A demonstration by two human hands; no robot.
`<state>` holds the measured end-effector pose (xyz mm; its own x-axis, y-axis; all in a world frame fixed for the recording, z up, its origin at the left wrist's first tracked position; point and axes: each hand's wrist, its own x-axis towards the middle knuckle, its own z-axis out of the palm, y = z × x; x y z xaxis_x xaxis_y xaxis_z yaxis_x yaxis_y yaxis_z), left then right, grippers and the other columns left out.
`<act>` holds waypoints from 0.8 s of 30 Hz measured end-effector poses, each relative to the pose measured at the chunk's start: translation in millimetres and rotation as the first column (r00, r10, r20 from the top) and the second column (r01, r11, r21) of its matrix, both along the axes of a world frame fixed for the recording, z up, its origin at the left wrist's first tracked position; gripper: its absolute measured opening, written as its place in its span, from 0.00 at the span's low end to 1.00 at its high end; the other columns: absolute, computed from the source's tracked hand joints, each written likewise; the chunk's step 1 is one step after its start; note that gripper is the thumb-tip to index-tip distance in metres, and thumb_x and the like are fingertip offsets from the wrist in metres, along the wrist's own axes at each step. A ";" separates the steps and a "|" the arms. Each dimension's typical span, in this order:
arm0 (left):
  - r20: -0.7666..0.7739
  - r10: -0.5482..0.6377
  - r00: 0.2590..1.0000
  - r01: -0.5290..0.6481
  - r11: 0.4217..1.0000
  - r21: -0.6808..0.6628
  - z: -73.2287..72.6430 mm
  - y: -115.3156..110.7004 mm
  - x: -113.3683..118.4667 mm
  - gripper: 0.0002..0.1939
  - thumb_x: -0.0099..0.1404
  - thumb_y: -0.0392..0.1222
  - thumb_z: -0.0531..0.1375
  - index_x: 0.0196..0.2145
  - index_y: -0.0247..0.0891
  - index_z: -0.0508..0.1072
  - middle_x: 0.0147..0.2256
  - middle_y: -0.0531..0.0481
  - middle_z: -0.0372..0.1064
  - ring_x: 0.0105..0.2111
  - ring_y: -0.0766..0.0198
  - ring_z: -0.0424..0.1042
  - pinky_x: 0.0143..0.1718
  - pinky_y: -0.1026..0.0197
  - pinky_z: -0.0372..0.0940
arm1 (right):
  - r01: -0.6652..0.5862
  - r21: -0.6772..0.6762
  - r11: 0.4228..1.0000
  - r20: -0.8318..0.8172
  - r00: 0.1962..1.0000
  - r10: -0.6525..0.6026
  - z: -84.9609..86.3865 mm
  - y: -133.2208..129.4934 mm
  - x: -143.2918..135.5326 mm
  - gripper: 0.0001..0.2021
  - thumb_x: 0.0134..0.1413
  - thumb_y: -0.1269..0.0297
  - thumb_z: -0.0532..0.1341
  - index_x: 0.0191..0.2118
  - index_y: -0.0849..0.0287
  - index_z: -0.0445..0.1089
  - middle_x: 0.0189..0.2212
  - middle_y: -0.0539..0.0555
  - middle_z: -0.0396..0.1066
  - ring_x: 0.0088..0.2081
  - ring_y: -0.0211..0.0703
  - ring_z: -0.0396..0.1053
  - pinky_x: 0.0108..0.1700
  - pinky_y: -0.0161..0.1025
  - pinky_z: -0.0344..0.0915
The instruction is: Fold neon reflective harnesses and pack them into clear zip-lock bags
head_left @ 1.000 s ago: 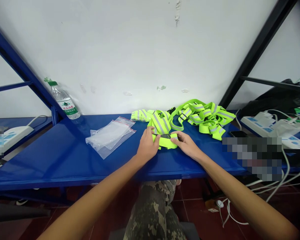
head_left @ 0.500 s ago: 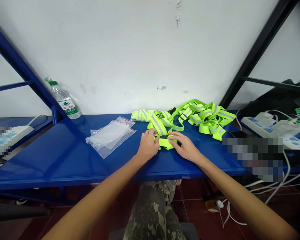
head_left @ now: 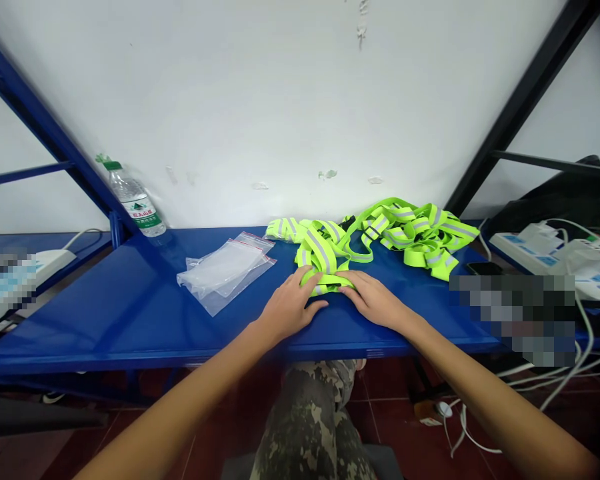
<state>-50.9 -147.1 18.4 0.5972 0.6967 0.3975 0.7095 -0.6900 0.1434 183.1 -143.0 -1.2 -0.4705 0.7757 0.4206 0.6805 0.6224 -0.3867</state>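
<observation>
A neon-yellow strap with a grey reflective stripe (head_left: 320, 248) lies bunched on the blue table, its near end folded between my hands. My left hand (head_left: 293, 303) has its fingers on the left end of the fold, thumb held apart below. On the right end, my right hand (head_left: 373, 298) grips the fold between thumb and fingers. The strap runs on to a larger tangled heap of the same webbing (head_left: 420, 230) at the right. Behind my left hand lies a flat, folded yellow bundle (head_left: 285, 229).
Clear zip bags (head_left: 225, 270) lie on the table (head_left: 130, 300) left of my hands. A water bottle (head_left: 140, 205) leans by the wall. At the right are a phone (head_left: 484, 269), a power strip (head_left: 525, 252) and cables. Another power strip (head_left: 45, 267) is at the far left.
The folded strap end is now flatter and narrower. My left hand has moved slightly nearer, its thumb now off the strap. My right hand's fingers still hold the other end.
</observation>
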 end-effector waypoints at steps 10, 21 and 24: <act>-0.016 -0.044 0.999 0.045 0.998 0.048 0.0 11.3 -1.4 0.19 0.73 0.44 0.49 0.57 0.36 0.65 0.45 0.43 0.72 0.44 0.55 0.71 0.45 0.53 0.68 | 0.128 -0.084 0.988 -0.263 0.954 -0.146 22.8 31.6 16.2 0.18 0.67 0.57 0.49 0.50 0.57 0.72 0.48 0.58 0.75 0.50 0.52 0.72 0.53 0.51 0.68; 0.029 0.014 0.999 -0.016 0.998 0.055 -3.4 5.8 -7.5 0.25 0.55 0.37 0.58 0.52 0.34 0.68 0.46 0.41 0.71 0.47 0.50 0.70 0.50 0.50 0.67 | 0.490 -0.098 0.866 0.425 0.808 -0.409 32.1 121.3 42.7 0.21 0.56 0.61 0.58 0.55 0.61 0.70 0.44 0.64 0.76 0.46 0.58 0.74 0.46 0.48 0.69; 0.042 0.063 0.997 -0.065 0.997 0.037 -2.2 2.9 -5.9 0.24 0.55 0.39 0.58 0.50 0.34 0.69 0.45 0.41 0.71 0.47 0.49 0.70 0.50 0.50 0.67 | 0.647 -0.049 0.761 0.384 0.716 -0.583 39.3 126.9 53.3 0.18 0.59 0.62 0.55 0.47 0.69 0.73 0.42 0.73 0.74 0.46 0.62 0.74 0.44 0.49 0.69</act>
